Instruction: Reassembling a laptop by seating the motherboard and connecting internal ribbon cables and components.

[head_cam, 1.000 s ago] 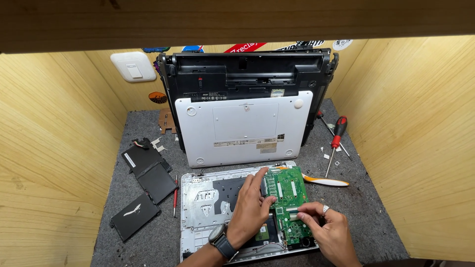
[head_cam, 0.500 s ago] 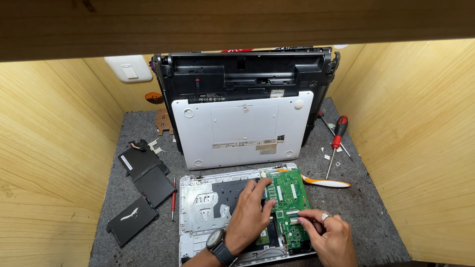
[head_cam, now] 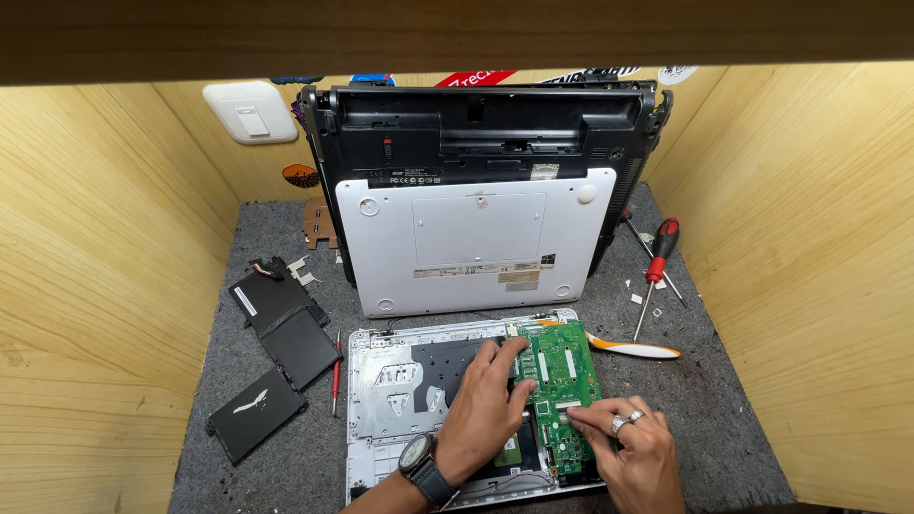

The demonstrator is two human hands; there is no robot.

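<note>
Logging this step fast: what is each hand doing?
Left hand: open, flat on the green circuit board.
Right hand: fingertips pinching at the board's lower part.

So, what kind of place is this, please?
Most likely a small electronics repair bench, boxed in by wooden walls. Both hands, the left hand and right hand, rest on a green circuit board in an opened laptop base; a red-handled screwdriver lies on the grey mat.

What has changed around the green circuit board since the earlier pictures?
Little: the left hand has slid slightly down the green circuit board; the right hand still pinches its lower part. The board, white laptop base, screwdrivers and battery pack are unmoved.
</note>
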